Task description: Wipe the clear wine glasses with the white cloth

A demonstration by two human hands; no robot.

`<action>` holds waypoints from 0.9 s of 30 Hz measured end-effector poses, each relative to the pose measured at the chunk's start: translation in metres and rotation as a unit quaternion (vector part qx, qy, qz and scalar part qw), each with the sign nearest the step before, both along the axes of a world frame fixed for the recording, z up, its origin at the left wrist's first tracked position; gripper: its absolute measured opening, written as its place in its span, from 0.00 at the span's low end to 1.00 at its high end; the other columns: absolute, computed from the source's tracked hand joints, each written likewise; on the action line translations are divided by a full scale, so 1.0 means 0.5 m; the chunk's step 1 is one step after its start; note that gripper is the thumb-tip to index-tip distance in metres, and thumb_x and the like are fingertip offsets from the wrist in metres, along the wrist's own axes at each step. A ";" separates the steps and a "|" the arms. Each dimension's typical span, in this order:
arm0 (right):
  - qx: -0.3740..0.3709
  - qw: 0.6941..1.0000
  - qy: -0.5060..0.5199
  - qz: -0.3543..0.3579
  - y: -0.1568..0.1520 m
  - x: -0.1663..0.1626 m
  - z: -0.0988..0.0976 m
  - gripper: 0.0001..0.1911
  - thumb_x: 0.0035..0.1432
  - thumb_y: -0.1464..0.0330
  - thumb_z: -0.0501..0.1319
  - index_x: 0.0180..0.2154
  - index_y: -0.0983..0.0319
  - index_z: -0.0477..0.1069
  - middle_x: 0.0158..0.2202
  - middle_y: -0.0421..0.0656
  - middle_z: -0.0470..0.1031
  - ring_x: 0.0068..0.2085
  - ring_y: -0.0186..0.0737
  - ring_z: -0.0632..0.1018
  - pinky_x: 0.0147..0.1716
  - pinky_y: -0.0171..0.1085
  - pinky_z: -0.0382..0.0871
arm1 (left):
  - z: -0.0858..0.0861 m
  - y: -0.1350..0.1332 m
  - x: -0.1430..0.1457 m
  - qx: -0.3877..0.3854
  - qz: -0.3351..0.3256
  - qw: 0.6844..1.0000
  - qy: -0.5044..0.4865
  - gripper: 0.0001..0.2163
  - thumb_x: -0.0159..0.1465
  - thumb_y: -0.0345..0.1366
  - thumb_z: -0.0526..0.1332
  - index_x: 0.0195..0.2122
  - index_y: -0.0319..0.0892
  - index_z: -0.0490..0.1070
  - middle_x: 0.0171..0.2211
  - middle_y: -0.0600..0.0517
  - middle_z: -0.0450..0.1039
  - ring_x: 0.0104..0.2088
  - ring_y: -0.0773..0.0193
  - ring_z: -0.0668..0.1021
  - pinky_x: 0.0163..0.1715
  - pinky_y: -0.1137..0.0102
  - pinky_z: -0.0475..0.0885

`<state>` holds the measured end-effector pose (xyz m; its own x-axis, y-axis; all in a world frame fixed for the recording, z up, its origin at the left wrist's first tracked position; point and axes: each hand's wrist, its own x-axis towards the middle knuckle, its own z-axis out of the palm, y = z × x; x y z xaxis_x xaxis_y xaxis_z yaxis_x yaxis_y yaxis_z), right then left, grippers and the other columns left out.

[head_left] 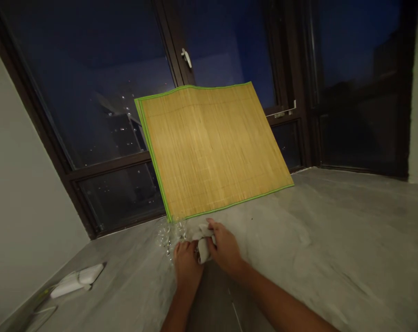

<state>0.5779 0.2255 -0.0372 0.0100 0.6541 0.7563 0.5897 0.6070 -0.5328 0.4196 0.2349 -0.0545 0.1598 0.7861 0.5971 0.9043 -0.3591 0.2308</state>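
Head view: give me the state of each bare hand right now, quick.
Left hand: curled beside a pale, crumpled fabric cloth; whether it grips anything cannot be told.
Right hand: closed, holding that cloth.

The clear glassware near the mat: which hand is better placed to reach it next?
Probably the left hand: it is close beside the clear glassware. The right hand is farther away, holding the pale cloth, and would likely need to reach past the left.

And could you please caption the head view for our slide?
Left hand and right hand meet at a pale cloth beside glassware, before a green-edged mat and dark windows.
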 end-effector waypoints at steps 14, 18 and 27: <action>-0.093 0.966 0.243 0.010 0.027 0.001 -0.017 0.27 0.56 0.69 0.56 0.58 0.59 0.56 0.41 0.43 0.75 0.39 0.41 0.77 0.41 0.39 0.70 | -0.016 0.005 0.018 -0.037 -0.008 0.982 -0.183 0.16 0.59 0.32 0.54 0.48 0.41 0.71 0.43 0.46 0.76 0.44 0.56 0.77 0.46 0.64 0.69; -0.133 0.927 0.324 0.132 0.025 -0.024 -0.022 0.28 0.56 0.69 0.56 0.58 0.60 0.54 0.39 0.42 0.75 0.38 0.40 0.78 0.39 0.38 0.71 | -0.017 0.003 0.026 -0.057 -0.008 0.966 -0.253 0.12 0.62 0.36 0.52 0.44 0.43 0.68 0.40 0.48 0.76 0.42 0.56 0.77 0.43 0.65 0.69; -0.226 0.855 0.404 0.234 0.008 -0.047 -0.027 0.34 0.51 0.67 0.63 0.57 0.60 0.51 0.38 0.44 0.77 0.35 0.41 0.79 0.34 0.38 0.72 | -0.002 0.005 0.034 -0.086 -0.128 0.922 -0.356 0.14 0.65 0.38 0.52 0.50 0.43 0.61 0.43 0.46 0.75 0.43 0.59 0.78 0.45 0.64 0.71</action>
